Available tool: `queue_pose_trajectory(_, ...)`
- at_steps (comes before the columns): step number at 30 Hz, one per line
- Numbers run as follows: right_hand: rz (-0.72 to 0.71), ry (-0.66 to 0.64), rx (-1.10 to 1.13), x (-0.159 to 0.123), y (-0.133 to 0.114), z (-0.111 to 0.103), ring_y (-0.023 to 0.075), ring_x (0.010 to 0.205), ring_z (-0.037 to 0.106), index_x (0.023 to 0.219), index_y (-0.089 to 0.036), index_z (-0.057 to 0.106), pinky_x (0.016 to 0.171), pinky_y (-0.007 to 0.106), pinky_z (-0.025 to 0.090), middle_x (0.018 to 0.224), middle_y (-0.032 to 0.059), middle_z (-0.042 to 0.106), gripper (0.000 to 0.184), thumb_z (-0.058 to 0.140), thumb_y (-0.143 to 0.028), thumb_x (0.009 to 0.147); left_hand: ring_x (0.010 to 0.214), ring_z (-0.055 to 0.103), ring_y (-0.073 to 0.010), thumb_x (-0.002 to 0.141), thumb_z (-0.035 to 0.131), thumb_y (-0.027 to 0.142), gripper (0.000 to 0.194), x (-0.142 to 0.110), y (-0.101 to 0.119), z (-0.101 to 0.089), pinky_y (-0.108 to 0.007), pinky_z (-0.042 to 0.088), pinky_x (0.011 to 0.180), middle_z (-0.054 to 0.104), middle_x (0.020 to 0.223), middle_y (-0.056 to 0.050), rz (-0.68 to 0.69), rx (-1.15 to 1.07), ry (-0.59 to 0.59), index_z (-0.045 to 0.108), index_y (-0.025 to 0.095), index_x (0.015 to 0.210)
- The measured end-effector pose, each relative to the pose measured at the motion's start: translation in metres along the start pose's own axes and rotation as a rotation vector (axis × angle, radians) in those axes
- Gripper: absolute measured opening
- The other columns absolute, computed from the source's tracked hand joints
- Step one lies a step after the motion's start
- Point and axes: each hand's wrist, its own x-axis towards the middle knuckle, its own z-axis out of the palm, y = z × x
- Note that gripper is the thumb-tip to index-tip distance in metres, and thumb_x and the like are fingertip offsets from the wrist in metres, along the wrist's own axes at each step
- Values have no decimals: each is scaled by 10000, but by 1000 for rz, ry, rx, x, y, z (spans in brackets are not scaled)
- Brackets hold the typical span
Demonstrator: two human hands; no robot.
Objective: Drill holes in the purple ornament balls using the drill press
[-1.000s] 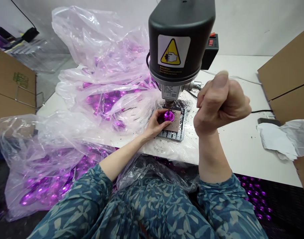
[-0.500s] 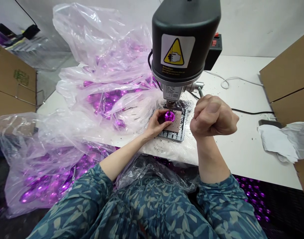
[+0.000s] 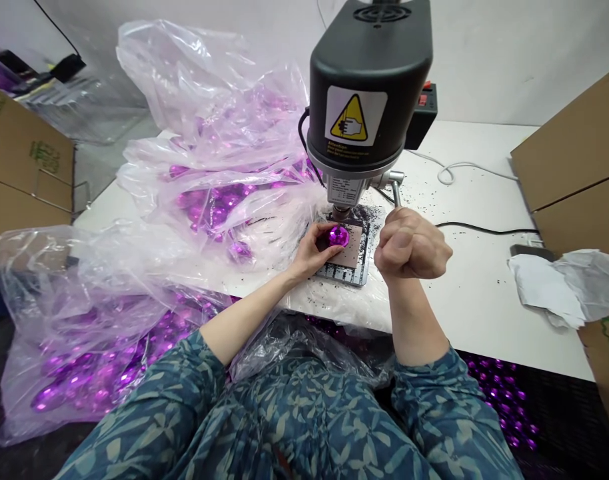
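Figure: my left hand [image 3: 312, 252], fingers closed over the magenta bauble [image 3: 338, 235], pressing it onto the drill press plate [image 3: 342, 272]; my right hand [image 3: 409, 243] clenched (feed lever [image 3: 395, 193] just above).

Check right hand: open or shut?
Shut: the right hand is curled into a fist, fingers folded in, right at the drill press's metal lever, hiding its lower end.

One black benchtop drill press [image 3: 369, 87] stands above one shiny magenta faceted bead [image 3: 338, 235]. There are two bare hands, one left hand [image 3: 312, 251] and one right hand [image 3: 412, 243]. Two clear plastic bags [image 3: 209, 127] hold uncountable magenta beads; two brown cardboard boxes [image 3: 569, 173] flank them.
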Motion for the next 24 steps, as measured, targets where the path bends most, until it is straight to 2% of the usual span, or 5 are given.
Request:
queue_pose_trajectory(7, 263, 33, -136, 44, -1, 15, 38, 390, 290, 628, -208, 345, 425, 311, 179, 499, -83, 324, 506, 533, -208, 1098, 1207, 766, -277, 889, 925, 497, 551, 4, 6, 1, -447, 628, 1059, 779, 1296, -132, 8, 84, 45, 648, 212, 1271)
queue_pose_trajectory(11, 444, -35, -139, 74, 17, 27, 64, 420, 285, 645, -255, 300, 474, 322, 275, 517, -71, 315, 593, 522, -663, 1014, 1096, 763, -247, 920, 891, 437, 460, -22, 23, 1, -417, 649, 950, 761, 1208, -99, 121, 296, 139, 639, 219, 1237)
queue_pose_trajectory(16, 469, 32, -65, 72, 27, 33, 68, 448, 263, 670, -269, 284, 547, 318, 293, 552, -76, 259, 574, 542, -700, 948, 1053, 755, -245, 961, 829, 440, 461, -114, 42, 0, -394, 649, 885, 771, 1176, -118, 590, 375, -371, 640, 214, 1316)
queue_pose_trajectory(20, 442, 87, -22, 72, 22, 38, 62, 435, 238, 642, -262, 293, 537, 320, 258, 526, -78, 256, 577, 583, -663, 939, 1070, 748, -272, 986, 773, 292, 343, -169, 36, -4, -390, 637, 898, 775, 1304, -212, 678, 763, -805, 705, 167, 1298)
queue_pose_trajectory(24, 443, 137, -2, 77, 17, 41, 69, 428, 223, 604, -252, 325, 523, 336, 246, 492, -72, 291, 579, 633, -623, 924, 1093, 765, -244, 1039, 692, 377, 277, -154, 20, -19, -386, 667, 915, 807, 1294, -107, 683, 704, -685, 723, 273, 1293)
